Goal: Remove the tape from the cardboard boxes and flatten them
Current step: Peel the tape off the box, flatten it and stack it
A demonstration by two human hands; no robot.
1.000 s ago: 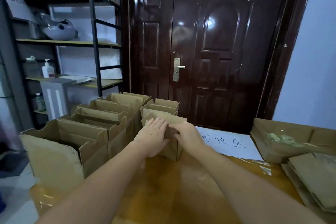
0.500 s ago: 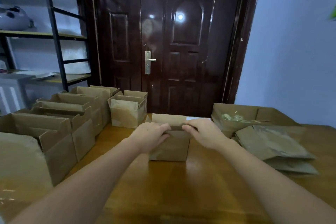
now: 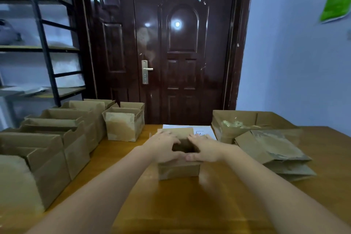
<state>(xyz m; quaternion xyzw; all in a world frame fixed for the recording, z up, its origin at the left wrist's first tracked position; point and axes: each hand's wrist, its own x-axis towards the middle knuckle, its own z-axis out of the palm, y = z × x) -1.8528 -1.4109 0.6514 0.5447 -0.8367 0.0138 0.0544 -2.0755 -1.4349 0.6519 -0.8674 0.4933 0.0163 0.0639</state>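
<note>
While hands (image 3: 165,147) spread box (image 3: 178,170), boxes (image 3: 124,126) left, flattened cardboard (image 3: 273,150) right

A small open box (image 3: 178,170) stands on the table (image 3: 171,205), central, before the person. The left hand (image 3: 163,147) rests on its left top edge, the right hand (image 3: 204,148) on its right. Behind it lies a paper sheet (image 3: 204,131). To the left, a row of open boxes (image 3: 62,138) runs from near to far; 1 further open box (image 3: 124,125) stands just right of the row's far end. To the right, flattened boxes (image 3: 273,150) lie stacked, with an open box (image 3: 247,119) behind them. A door (image 3: 171,43) stands behind the table, shelving (image 3: 41,43) at far left.
</note>
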